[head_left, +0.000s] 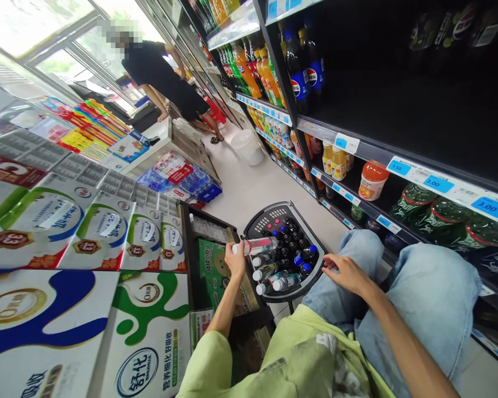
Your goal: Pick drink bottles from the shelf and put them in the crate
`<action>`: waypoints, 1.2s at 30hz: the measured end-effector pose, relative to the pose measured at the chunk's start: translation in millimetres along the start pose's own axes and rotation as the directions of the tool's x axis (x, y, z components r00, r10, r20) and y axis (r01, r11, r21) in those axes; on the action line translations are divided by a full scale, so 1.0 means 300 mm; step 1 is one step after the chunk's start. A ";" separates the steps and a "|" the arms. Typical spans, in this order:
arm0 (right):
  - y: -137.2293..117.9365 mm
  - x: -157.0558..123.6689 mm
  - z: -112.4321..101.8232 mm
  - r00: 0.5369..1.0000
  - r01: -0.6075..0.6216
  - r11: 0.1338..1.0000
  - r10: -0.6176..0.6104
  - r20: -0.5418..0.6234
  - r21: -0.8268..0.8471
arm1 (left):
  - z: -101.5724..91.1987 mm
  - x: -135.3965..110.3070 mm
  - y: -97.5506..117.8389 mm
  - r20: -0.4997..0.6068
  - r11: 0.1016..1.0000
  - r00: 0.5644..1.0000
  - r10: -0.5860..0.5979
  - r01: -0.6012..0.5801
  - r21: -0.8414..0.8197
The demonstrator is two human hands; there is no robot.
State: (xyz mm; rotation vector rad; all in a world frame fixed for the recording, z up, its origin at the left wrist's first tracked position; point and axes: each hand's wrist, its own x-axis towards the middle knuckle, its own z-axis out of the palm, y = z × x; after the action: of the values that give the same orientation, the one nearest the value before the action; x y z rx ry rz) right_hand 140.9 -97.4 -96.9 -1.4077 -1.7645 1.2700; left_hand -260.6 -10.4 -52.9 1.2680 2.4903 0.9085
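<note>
My left hand (235, 261) is closed round the white-capped end of a clear bottle with a pinkish-red label (262, 245). That bottle lies level over the left side of a black shopping basket (321, 264). In the basket stand several dark bottles with black or blue caps, among them a blue-labelled cola bottle (306, 255). Several clear bottles with white caps (285, 282) lean at its near left side. My right hand (346, 272) hovers by the basket's right rim above my knee, fingers loosely bent and apart, with nothing seen in them.
Drink shelves (344, 130) with price tags run along the right. Milk cartons (145, 309) are stacked on the left. Further along the aisle are wrapped water bottles (178, 177), a white bucket (248, 147) and a person in dark clothes (161, 72) at a counter.
</note>
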 end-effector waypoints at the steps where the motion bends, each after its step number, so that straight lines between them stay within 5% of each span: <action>1: 0.000 0.002 0.002 1.000 -0.004 1.000 0.004 -0.002 0.002 | 0.006 0.038 -0.013 -0.017 0.998 1.000 -0.013 0.014 0.056; 7: 0.000 0.012 0.009 1.000 -0.019 1.000 0.019 -0.008 0.017 | 0.067 0.223 -0.039 0.021 0.973 0.998 -0.064 0.058 0.222; 13: 0.002 0.017 0.008 0.999 -0.035 0.999 0.036 -0.031 0.023 | 0.155 0.316 -0.071 0.133 0.955 0.989 -0.063 0.021 0.297; 27: -0.022 0.011 -0.024 0.990 -0.136 0.985 0.133 -0.039 -0.105 | 0.316 0.337 -0.159 0.315 0.866 0.942 -0.120 -0.056 0.498; 36: -0.026 0.023 -0.030 0.981 -0.191 0.963 0.193 -0.009 -0.192 | 0.329 0.391 -0.145 0.339 0.818 0.931 -0.137 -0.086 0.568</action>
State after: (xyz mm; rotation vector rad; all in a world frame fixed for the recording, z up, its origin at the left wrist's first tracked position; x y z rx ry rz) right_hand 142.9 -88.0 -87.2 -1.7202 -1.8342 1.2295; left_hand -318.0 105.1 -146.4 1.3902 2.5282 -0.1372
